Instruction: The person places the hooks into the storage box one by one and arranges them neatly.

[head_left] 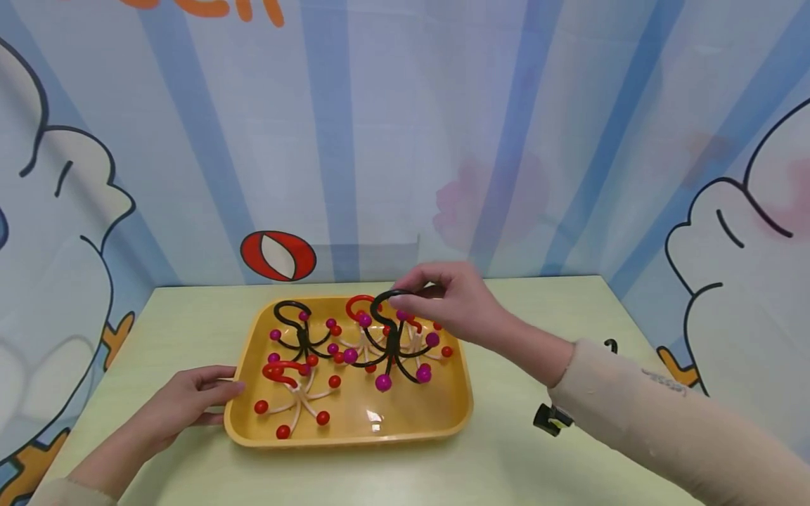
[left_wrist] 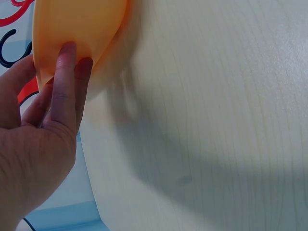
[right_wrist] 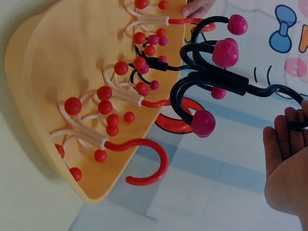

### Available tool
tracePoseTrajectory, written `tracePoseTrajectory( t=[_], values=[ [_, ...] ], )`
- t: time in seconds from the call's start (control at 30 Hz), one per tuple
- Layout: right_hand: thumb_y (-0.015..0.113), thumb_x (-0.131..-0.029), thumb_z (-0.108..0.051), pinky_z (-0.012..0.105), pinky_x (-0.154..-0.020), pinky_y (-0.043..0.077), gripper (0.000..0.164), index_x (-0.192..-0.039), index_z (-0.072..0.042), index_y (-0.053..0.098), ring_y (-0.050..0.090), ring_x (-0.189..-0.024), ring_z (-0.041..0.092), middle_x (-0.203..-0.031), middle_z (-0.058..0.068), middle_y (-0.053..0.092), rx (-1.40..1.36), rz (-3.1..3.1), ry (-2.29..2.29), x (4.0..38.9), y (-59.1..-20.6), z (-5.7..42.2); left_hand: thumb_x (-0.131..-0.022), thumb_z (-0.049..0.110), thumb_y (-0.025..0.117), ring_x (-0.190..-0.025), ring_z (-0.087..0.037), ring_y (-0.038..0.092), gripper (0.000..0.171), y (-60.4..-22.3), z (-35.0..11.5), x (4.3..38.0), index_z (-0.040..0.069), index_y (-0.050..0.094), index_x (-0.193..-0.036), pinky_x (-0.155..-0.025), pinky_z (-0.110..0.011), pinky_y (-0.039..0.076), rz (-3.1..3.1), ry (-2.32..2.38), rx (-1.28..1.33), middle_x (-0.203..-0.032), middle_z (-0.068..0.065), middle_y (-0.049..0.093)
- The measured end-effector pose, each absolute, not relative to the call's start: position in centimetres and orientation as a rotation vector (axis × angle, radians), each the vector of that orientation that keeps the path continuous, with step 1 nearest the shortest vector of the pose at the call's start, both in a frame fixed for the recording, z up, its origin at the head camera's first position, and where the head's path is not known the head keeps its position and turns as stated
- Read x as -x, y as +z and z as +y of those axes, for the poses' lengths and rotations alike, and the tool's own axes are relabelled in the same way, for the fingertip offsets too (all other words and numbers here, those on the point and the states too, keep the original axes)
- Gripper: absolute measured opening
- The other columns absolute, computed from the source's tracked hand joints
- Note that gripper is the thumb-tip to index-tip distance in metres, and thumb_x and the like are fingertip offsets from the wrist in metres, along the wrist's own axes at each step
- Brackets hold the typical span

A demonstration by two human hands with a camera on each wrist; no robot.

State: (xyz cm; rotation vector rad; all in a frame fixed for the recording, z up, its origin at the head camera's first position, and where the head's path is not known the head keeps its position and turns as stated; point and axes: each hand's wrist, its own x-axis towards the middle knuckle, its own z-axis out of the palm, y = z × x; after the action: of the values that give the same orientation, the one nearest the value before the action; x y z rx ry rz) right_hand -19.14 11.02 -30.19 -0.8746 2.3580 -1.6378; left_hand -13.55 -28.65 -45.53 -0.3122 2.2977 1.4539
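Observation:
My right hand (head_left: pixel 458 302) pinches the hooked end of a black claw massager (right_wrist: pixel 226 82). Its several curved prongs, tipped with magenta balls, hang down over the yellow tray (head_left: pixel 405 422). My left hand (head_left: pixel 183 404) grips the tray's left rim, thumb on top and fingers against the outer wall, as the left wrist view shows. Inside the tray lies another black massager (head_left: pixel 302 339) with magenta balls at the back left. A white-pronged massager with a red hook (head_left: pixel 287 371) and red balls sits at the front left. More red-hooked massagers (right_wrist: pixel 144 144) lie behind the held one, partly hidden.
The tray stands on a pale wood-grain table (head_left: pixel 506 436). A small black object (head_left: pixel 552 419) lies on the table right of the tray, near the right sleeve, with a thin black hook (head_left: pixel 610 344) further back. A printed curtain (head_left: pixel 392 140) rises behind the table.

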Motion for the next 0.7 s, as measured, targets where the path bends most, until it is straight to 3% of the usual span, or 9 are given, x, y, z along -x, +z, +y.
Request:
tracePoseTrajectory(
  t=[0.27,0.7],
  values=[
    [0.073,-0.086,-0.021,0.034,-0.072,0.060,0.012,-0.095,-0.013,0.074,0.071,-0.079,0.020,-0.091,0.004,0.071,0.908,2.322,-1.607,18.7,-31.7,9.9,-0.087,0.047,0.066,-0.097,-0.021,0.067,0.081,-45.6,-28.6,13.6,-0.005,0.038,-0.142,-0.078,-0.036,0.059,2.307,1.441,0.312,-0.132,-0.024,0.055],
    [0.075,-0.085,-0.028,0.032,-0.069,0.059,0.009,-0.091,-0.022,0.074,0.069,-0.079,0.019,-0.088,-0.004,0.071,0.879,2.365,-1.550,18.1,-34.5,8.4,-0.087,0.047,0.067,-0.096,-0.021,0.067,0.082,-45.4,-28.6,13.5,-0.006,0.037,-0.142,-0.078,-0.036,0.059,2.310,1.437,0.315,-0.134,-0.025,0.053]
  ],
)
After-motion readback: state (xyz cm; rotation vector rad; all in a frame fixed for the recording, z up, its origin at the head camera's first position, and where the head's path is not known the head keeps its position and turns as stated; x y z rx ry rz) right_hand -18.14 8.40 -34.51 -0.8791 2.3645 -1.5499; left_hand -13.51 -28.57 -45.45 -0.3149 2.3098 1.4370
